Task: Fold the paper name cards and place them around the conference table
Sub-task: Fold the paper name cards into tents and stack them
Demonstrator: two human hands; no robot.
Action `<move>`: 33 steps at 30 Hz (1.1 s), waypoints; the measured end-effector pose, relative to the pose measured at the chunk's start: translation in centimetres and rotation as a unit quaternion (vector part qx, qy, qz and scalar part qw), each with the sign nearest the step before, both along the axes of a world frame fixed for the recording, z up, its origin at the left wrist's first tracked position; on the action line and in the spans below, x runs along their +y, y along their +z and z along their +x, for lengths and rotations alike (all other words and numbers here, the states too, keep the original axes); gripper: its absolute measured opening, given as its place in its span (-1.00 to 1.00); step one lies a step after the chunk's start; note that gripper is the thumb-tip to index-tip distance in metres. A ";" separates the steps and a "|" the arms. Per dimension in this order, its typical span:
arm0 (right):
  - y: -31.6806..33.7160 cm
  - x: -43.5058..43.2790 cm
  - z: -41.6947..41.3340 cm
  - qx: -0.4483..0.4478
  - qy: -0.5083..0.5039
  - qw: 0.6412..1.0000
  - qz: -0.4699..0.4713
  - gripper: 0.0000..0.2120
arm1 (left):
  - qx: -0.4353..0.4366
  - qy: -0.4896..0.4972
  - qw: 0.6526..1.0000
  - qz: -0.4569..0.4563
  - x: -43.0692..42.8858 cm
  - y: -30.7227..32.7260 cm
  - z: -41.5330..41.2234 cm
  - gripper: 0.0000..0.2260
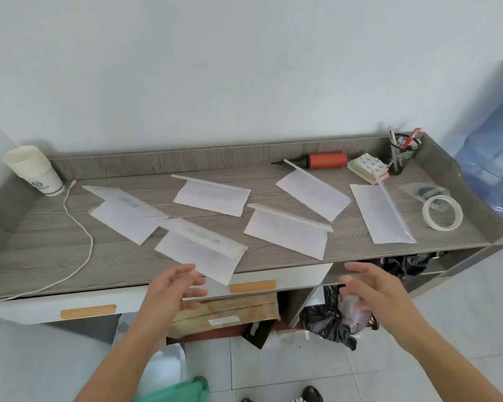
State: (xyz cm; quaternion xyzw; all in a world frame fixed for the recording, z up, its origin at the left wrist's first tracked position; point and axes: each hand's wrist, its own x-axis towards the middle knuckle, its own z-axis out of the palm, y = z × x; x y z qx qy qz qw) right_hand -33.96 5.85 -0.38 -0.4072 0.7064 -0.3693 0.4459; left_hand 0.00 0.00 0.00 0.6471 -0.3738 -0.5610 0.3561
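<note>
Several folded white paper name cards lie spread over the grey wood-grain table (41, 250). The nearest card (199, 250) hangs slightly over the front edge. Others lie at the left (127, 216), back middle (212, 197), centre (286, 232), back right (314, 195) and far right (381, 216). My left hand (173, 288) hovers open just below the nearest card, fingers spread, holding nothing. Also empty, my right hand (372, 288) is open in front of the table's front edge, to the right of that card.
A stack of paper cups (34, 169) and a white cable (82, 227) sit at the left. At the back right are a red hand pump (325, 161), sticky notes (366, 168), a pen holder (401, 155) and a tape roll (442, 211). Boxes and black bags fill the space under the table.
</note>
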 end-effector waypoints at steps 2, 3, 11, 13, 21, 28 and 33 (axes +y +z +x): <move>0.1 -1.5 -0.4 -0.039 -0.030 0.999 0.011 -0.80 | 0.026 0.034 0.999 0.013 -2.2 -0.3 0.1 -0.77; 0.0 -2.6 -0.8 -0.050 -0.042 0.998 0.018 -0.81 | 0.045 0.054 0.997 0.022 -3.5 -0.5 0.2 -0.74; -2.0 -11.2 -2.4 -0.107 -0.110 0.981 0.120 -0.69 | 0.111 0.166 0.976 0.082 -10.1 -2.3 -2.4 -0.86; -2.5 -12.7 -2.3 -0.154 -0.110 0.969 0.156 -0.65 | 0.118 0.189 0.971 0.081 -10.4 -2.4 -3.0 -0.89; -3.0 -15.0 -2.2 -0.333 -0.146 0.921 0.142 -0.96 | 0.268 0.133 0.952 0.059 -7.4 -2.3 -4.1 -0.86; -0.3 -13.6 -2.9 -0.329 -0.080 0.940 0.033 -0.93 | 0.364 0.121 0.921 0.063 -5.3 -5.3 -5.6 -0.83; 1.5 -13.3 0.4 -0.168 0.004 0.981 -0.096 -0.95 | 0.396 0.121 0.908 0.071 -5.4 -6.2 -8.4 -0.80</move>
